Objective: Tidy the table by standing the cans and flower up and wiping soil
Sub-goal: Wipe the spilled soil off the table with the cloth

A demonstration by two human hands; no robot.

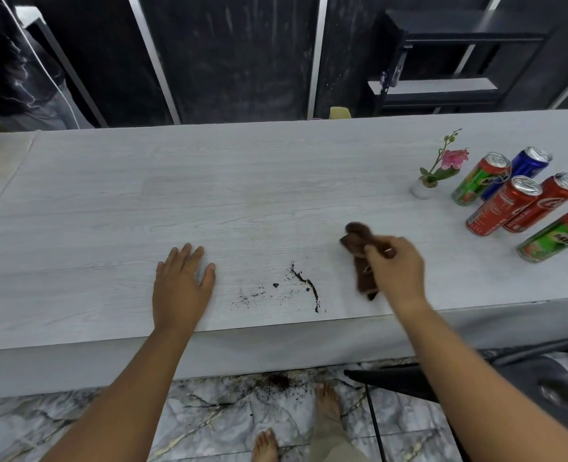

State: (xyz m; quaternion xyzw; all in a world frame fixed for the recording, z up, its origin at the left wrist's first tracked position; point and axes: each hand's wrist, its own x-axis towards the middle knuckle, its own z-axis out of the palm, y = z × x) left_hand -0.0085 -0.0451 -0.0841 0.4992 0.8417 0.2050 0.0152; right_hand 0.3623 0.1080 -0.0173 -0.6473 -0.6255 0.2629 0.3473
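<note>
Your right hand [397, 271] grips a blurred brown cloth [359, 238], fingers curled round it. Your left hand [182, 281] lies flat on the worktop [276, 181], fingers straight. Dark soil [304, 285] streaks between them. Five cans [505, 205] stand far right; the nearest green can [555, 236] reads "MIL". The pink flower [442, 165] stands upright beside them.

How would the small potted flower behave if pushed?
Probably tips easily: the potted flower has a tall stem leaning off a narrow white pot. Likely light too, being smaller than the Milo can beside it.
</note>
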